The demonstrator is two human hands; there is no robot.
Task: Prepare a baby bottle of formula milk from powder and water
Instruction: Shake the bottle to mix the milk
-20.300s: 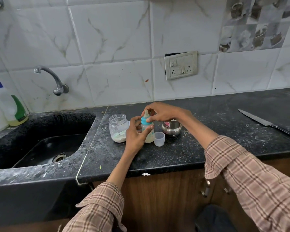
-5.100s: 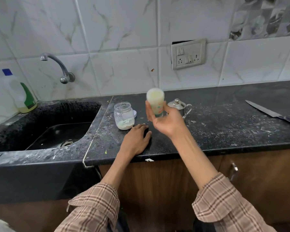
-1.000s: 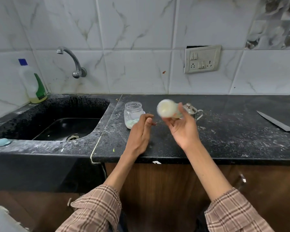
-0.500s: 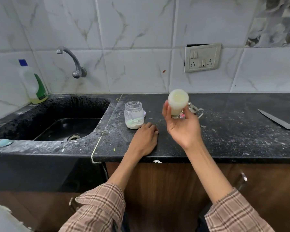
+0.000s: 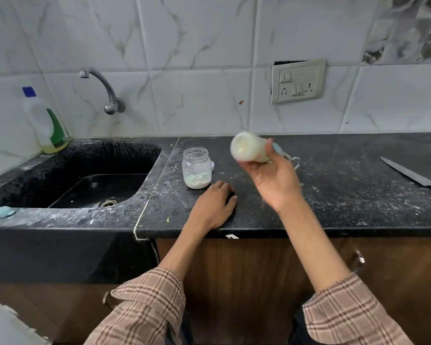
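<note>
My right hand (image 5: 275, 181) holds the baby bottle (image 5: 246, 147) above the black counter (image 5: 334, 195). The bottle is full of pale milk and lies tilted on its side, base toward me, blurred, its teal collar pointing away to the right. My left hand (image 5: 214, 205) rests palm down on the counter near the front edge, fingers curled, holding nothing. Just beyond it stands a small glass jar (image 5: 196, 168) with white powder at the bottom and a pale green scoop inside. A steel pot is mostly hidden behind my right hand.
A black sink (image 5: 85, 180) with a wall tap (image 5: 105, 90) lies to the left. A detergent bottle (image 5: 47, 125) stands in the corner. A light blue scoop (image 5: 1, 212) lies on the sink's front rim. A knife (image 5: 413, 175) lies at the far right.
The bottle went from upright half a second ago to tilted sideways and lower, as in the frame before that. My left hand stays on the counter.
</note>
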